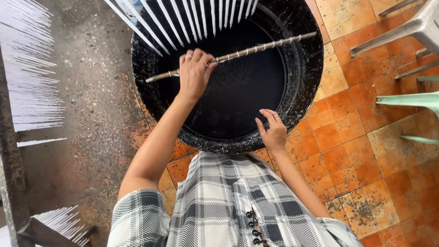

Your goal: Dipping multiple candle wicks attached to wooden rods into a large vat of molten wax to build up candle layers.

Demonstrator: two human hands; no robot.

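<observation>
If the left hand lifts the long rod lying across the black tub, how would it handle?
The rod spans the tub without sagging, so probably stiff. It looks thin, likely light. Being round, it may roll on the rim unless the left hand steadies it.

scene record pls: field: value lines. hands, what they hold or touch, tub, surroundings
left hand: grips a long stick laid across the tub
right hand: open, at the near rim of the tub, holding nothing
tub: round, black, filled with dark liquid
white rods: row fanned over the far rim
more white rods: on a rack to the left
floor: orange tiles, stained
chair legs: upper right
</observation>
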